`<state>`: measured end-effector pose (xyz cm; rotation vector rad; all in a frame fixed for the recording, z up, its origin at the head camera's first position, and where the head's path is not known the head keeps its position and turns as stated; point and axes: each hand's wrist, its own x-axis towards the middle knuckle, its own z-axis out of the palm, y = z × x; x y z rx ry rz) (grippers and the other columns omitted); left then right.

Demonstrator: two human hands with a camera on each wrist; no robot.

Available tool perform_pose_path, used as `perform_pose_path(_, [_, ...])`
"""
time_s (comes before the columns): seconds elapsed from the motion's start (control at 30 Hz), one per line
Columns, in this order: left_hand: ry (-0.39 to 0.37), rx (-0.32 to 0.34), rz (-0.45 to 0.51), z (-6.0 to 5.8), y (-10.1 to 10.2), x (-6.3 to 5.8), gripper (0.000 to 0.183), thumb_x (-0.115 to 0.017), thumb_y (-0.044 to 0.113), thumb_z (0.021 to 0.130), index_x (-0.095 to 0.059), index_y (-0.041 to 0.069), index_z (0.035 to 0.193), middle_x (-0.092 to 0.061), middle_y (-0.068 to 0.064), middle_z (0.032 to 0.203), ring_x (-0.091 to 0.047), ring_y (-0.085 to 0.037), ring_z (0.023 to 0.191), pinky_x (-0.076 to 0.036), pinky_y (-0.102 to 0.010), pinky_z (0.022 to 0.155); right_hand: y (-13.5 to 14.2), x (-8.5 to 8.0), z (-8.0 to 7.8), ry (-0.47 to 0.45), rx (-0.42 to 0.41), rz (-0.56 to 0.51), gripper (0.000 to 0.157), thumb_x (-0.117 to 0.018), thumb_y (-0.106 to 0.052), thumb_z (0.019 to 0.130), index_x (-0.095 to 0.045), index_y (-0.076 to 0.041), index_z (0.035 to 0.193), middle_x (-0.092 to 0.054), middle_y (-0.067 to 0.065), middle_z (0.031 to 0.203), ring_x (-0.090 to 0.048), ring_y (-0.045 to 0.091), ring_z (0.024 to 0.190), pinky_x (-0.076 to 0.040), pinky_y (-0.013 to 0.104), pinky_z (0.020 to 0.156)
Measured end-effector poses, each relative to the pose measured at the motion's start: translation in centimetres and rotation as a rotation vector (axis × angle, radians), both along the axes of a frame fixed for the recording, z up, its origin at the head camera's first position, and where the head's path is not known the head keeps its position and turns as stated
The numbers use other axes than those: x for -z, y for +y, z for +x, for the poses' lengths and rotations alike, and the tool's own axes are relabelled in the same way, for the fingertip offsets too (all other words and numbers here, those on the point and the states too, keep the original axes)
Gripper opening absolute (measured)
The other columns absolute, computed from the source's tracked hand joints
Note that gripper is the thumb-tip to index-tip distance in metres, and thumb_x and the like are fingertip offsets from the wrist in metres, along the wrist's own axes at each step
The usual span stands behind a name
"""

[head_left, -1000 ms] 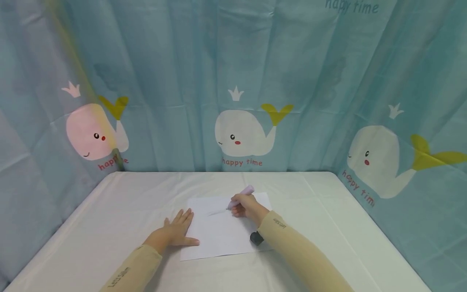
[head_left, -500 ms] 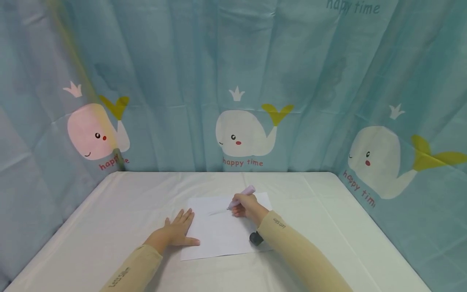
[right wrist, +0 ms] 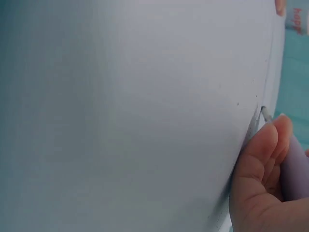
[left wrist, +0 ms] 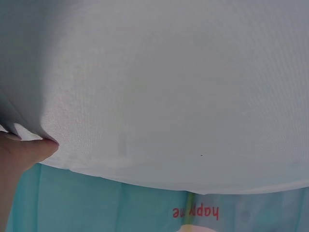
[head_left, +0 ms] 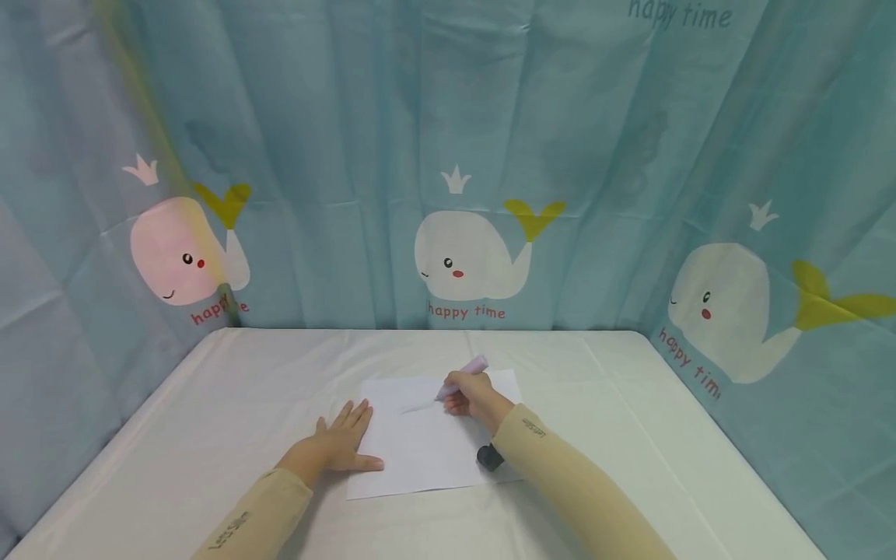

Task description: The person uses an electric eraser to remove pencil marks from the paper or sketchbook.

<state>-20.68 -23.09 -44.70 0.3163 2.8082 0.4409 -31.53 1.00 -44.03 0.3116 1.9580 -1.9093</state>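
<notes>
With right hand (head_left: 472,394), grasping tilted pen (head_left: 479,363) in curled fingers, holding nib (head_left: 437,400) at right end of faint line (head_left: 418,406) on paper (head_left: 420,447). Resting left hand (head_left: 334,447), released and spread, across paper's left edge. Seeing black object (head_left: 488,457) beside right sleeve (head_left: 574,474). Finding paper on white table (head_left: 616,435); facing blue curtain (head_left: 350,117) with whale prints (head_left: 462,257) beyond.
</notes>
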Motion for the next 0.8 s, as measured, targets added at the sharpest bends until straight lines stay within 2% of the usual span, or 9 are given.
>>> perform_pose_path(0.17, [0.004, 0.002, -0.004, -0.03, -0.08, 0.05, 0.109, -0.070, 0.060, 0.078, -0.024, -0.008, 0.149, -0.015, -0.026, 0.157, -0.007, -0.046, 0.144, -0.006, -0.076, 0.102, -0.01, 0.34, -0.29, -0.004, -0.007, -0.003, 0.017, -0.063, -0.008, 0.084, -0.060, 0.005, 0.095, -0.059, 0.007, 0.059, -0.056, 0.012, 0.046, -0.050, 0.023, 0.048])
perform_pose_path(0.63, [-0.002, 0.003, 0.006, 0.19, -0.13, -0.18, 0.108, -0.070, 0.060, 0.079, -0.023, -0.008, 0.149, -0.014, -0.026, 0.157, -0.007, -0.047, 0.144, -0.006, -0.076, 0.101, 0.33, 0.43, -0.32, -0.022, -0.105, -0.013, 0.016, -0.063, -0.011, 0.086, -0.063, 0.004, 0.092, -0.060, 0.008, 0.061, -0.058, 0.013, 0.048, -0.052, 0.024, 0.050])
perform_pose_path(0.8, [-0.005, 0.005, 0.006, 0.18, -0.13, -0.35, 0.108, -0.070, 0.060, 0.079, -0.023, -0.008, 0.149, -0.013, -0.026, 0.157, -0.006, -0.047, 0.144, -0.005, -0.076, 0.102, 0.22, 0.37, -0.16, -0.010, -0.097, -0.023, 0.017, -0.060, -0.011, 0.084, -0.061, 0.004, 0.093, -0.061, 0.009, 0.063, -0.058, 0.014, 0.050, -0.052, 0.023, 0.051])
